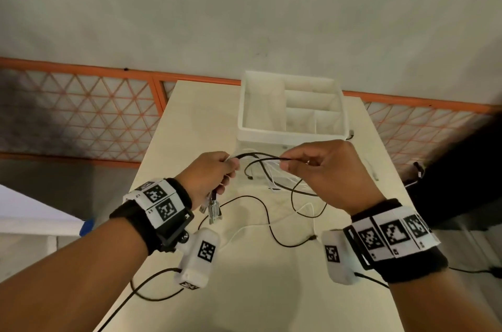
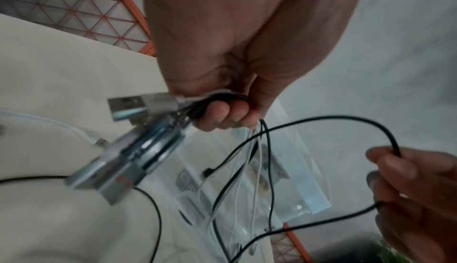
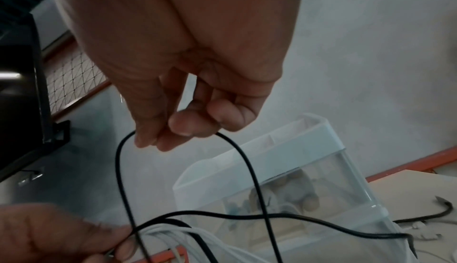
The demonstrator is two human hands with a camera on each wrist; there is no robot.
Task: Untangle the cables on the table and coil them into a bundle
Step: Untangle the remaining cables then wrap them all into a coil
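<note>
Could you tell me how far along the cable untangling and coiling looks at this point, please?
Partly done. The left hand grips several gathered cable ends, their USB plugs hanging below the fist. In hand: the right hand pinches a black cable and draws up a loop. Left: black and white cables still sprawl loose across the table, and no finished bundle is visible yet.

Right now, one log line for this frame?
left hand: grips cable bundle | right hand: pinches black cable | loose cables on table | coiling unfinished
</note>
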